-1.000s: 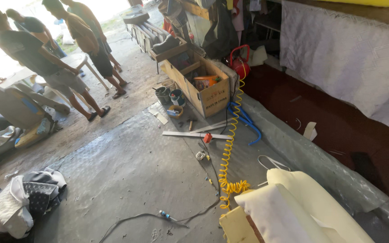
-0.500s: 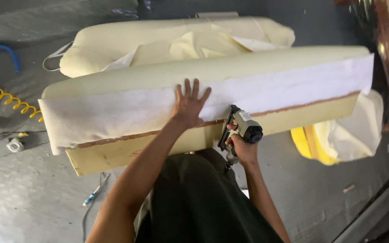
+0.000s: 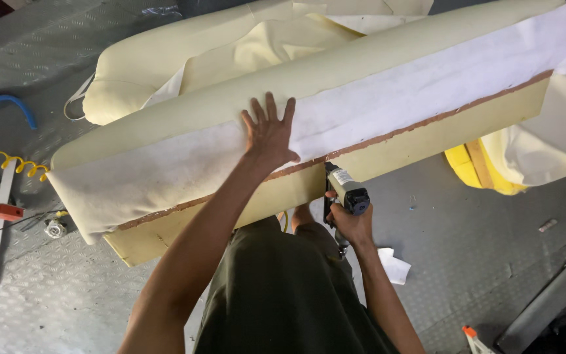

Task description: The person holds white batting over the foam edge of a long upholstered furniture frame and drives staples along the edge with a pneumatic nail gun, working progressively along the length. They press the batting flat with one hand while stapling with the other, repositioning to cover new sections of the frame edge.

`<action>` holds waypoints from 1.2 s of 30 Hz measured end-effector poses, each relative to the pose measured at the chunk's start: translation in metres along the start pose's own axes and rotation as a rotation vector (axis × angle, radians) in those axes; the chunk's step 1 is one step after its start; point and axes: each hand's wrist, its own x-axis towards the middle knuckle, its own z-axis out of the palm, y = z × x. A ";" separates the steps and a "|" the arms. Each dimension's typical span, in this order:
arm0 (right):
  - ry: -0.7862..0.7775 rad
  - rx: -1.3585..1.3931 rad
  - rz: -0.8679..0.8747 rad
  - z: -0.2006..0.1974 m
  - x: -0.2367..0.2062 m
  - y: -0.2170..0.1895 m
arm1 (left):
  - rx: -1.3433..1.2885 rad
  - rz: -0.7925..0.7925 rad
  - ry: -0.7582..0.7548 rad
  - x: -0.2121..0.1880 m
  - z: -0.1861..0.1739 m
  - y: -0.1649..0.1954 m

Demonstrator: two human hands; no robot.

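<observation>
Pressing white fabric [image 3: 388,118], left hand [image 3: 270,134] fingers spread, right hand [image 3: 352,223] gripping staple gun [image 3: 343,190], yellow coiled hose [image 3: 8,164] nearby

Soft, even daylight filled the scene, brightest on the white fabric [image 3: 427,98] and cream foam [image 3: 361,59], which came close to washing out toward the far right. Shadows were faint; a soft one lay beneath the near edge of the cushion on the grey floor [image 3: 67,308]. The near right corner fell dark. Focus held sharp across the middle, with slight wide-angle bending at the edges and mild softness on the near forearm [image 3: 191,275].
</observation>
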 end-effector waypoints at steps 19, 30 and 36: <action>0.069 0.026 -0.090 0.002 0.001 0.013 | 0.031 0.014 0.059 0.000 0.014 0.056; 0.042 0.036 -0.106 -0.001 0.013 0.004 | 0.037 0.003 0.059 0.003 0.008 0.058; 0.042 0.001 -0.013 0.001 0.016 -0.001 | 0.052 0.032 0.066 0.002 0.010 0.051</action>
